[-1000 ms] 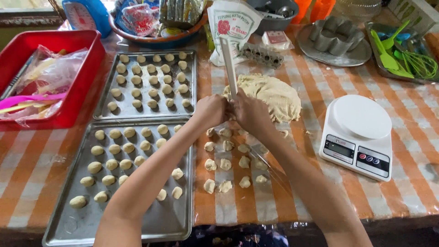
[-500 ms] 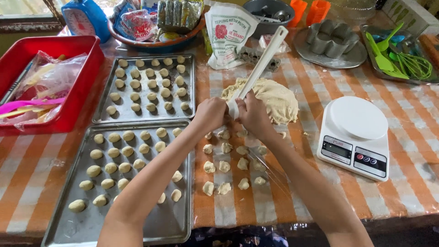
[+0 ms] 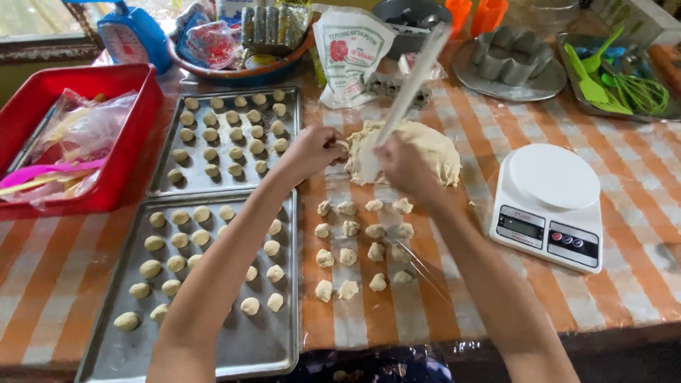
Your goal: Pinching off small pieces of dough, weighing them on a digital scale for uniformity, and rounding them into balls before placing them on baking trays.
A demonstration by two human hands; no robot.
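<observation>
Head view: right hand (image 3: pixel 403 164) grips the white scraper (image 3: pixel 408 96), blade at the dough mound (image 3: pixel 408 149) at twelve o'clock; left hand (image 3: pixel 312 150) pinches its edge. Portioning, I reckon; steady cut needed.

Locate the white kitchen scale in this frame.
In the head view, the white kitchen scale sits on the striped tablecloth to the person's right, beside the dough mound and the right hand.

Orange-white striped tablecloth (image 3: pixel 638 234); red tub (image 3: pixel 128 142); white scale (image 3: pixel 550 202); pale dough (image 3: pixel 433 152); green whisk (image 3: pixel 638 92).

striped table (image 3: pixel 638 234), trays (image 3: pixel 248 347), scale (image 3: pixel 550 202), dough (image 3: pixel 425 149)
</observation>
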